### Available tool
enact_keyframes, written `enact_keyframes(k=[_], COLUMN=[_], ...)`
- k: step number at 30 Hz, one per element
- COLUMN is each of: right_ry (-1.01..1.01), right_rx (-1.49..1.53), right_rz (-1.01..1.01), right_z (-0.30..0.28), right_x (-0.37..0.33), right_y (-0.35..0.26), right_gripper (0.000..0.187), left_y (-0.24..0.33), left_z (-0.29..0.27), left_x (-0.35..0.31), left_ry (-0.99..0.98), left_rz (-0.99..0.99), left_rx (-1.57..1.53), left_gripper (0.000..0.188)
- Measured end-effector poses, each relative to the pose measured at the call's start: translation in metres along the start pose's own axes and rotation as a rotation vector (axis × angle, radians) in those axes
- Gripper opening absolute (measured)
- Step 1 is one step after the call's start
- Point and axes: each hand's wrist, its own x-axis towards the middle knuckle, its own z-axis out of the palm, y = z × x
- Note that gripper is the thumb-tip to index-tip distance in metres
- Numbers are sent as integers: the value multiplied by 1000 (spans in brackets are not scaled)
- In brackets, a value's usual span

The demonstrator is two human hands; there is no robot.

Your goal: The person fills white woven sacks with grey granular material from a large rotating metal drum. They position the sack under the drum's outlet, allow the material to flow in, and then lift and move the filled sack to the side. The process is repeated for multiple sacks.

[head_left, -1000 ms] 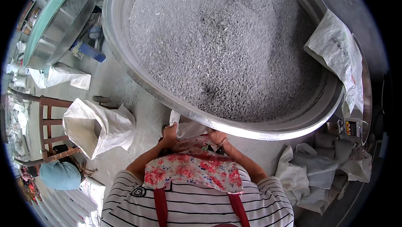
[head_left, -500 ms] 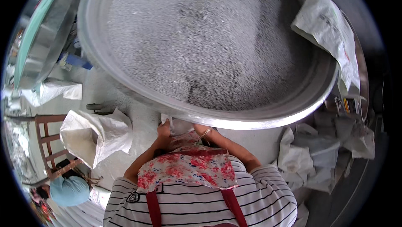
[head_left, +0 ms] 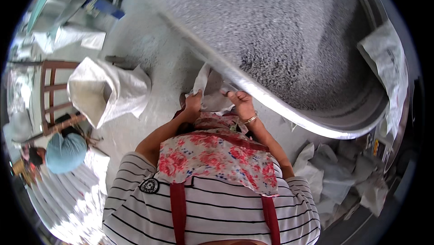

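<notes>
A white woven sack (head_left: 210,92) is in front of me, its mouth apart, just under the near rim of a large round metal basin (head_left: 294,112) full of grey granules (head_left: 285,32). My left hand (head_left: 193,102) is closed on the left edge of the sack's mouth. On the opposite edge, close beside the rim, the curled fingers of my right hand (head_left: 243,104) grip the sack. The basin rim hides the far part of the sack, and its contents cannot be made out.
Another white sack (head_left: 122,89) stands with its mouth wide at the left, by a brown metal-framed cart (head_left: 50,96). A person in blue (head_left: 66,153) is beyond it at lower left. Crumpled sacks (head_left: 339,172) lie at right; one empty sack (head_left: 389,66) hangs over the basin rim.
My view has turned, so the basin sits farther right and up. Both hands and the sack's mouth now show more fully, where the rim partly covered them before.
</notes>
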Motion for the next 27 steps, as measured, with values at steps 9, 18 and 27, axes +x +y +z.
enact_keyframes(k=[9, 18, 27], right_ry=[-71, -73, -55], right_rx=[21, -17, -49], right_rz=[137, 138, 176], right_z=[5, 16, 13], right_x=[-1, -5, -6], right_y=[-35, -44, -42], right_gripper=[35, 35, 37], left_y=[52, 30, 47], left_z=[13, 12, 7], left_x=[-49, -41, -51], left_ry=[72, 79, 102], left_rz=[-116, -131, -175], left_rx=[-316, -401, -301], left_gripper=[38, 37, 36])
